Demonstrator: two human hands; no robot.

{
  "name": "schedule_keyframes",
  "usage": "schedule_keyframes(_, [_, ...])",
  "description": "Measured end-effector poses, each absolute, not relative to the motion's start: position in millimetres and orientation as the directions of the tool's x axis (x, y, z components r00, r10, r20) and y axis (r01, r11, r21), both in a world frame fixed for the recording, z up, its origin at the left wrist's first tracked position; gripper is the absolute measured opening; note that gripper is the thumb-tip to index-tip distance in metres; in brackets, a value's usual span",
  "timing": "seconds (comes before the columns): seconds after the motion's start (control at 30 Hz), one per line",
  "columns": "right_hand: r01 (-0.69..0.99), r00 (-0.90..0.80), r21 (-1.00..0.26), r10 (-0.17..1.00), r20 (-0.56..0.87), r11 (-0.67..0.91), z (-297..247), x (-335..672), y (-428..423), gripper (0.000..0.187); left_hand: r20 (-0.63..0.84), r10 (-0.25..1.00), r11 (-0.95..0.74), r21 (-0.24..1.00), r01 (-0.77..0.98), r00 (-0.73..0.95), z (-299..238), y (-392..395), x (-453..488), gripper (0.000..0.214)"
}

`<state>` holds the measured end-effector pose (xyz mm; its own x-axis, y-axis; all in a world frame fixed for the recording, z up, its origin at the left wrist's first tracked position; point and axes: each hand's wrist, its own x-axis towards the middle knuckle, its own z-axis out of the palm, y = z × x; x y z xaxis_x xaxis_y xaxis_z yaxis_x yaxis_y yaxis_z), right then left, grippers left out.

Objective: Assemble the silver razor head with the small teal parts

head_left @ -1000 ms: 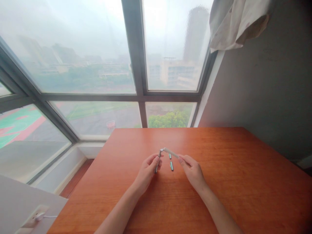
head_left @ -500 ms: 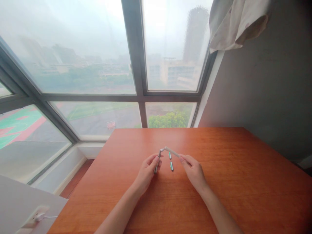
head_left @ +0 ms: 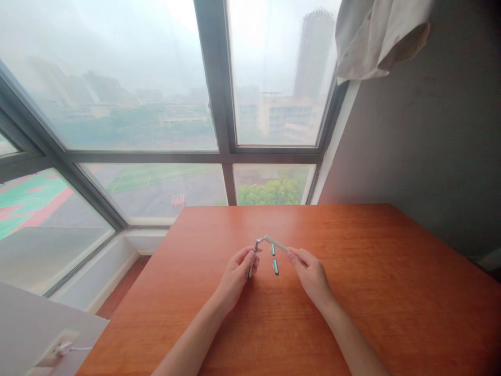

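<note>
My left hand (head_left: 236, 272) pinches a slim silver stick-like piece (head_left: 252, 257) that stands tilted on the wooden table (head_left: 352, 292). My right hand (head_left: 310, 272) pinches a slim white piece (head_left: 276, 243) whose far end meets the top of the silver one, forming a peak above the table. Between my hands lie two small teal cylinders, one nearer me (head_left: 275, 267) and one farther (head_left: 273, 249), both flat on the wood.
A large window with dark frames (head_left: 219, 151) rises behind the table's far edge. A grey wall (head_left: 422, 146) runs along the right side, with a pale cloth (head_left: 376, 36) hanging at its top. A white plug and socket (head_left: 58, 349) sit at the lower left.
The white piece's far end has risen slightly and my right hand has shifted a little to the right. The left hand and the two cylinders stay put.
</note>
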<state>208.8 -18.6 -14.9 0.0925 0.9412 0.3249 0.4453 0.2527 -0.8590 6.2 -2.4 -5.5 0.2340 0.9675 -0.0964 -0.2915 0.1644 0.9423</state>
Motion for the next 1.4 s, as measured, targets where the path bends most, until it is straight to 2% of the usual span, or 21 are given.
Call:
schedule_keyframes(0.53, [0.421, 0.099, -0.87, 0.94, 0.327, 0.258, -17.0, 208.6, -17.3, 0.042, -0.124, 0.961, 0.202, 0.926, -0.319, 0.248, -2.4, -2.5, 6.4, 0.044])
schedule_keyframes(1.4, [0.48, 0.099, -0.841, 0.936, 0.337, 0.252, -14.9, 209.0, -19.0, 0.042, -0.147, 0.951, 0.24, 0.905, -0.351, 0.273, -3.0, -2.4, 7.7, 0.044])
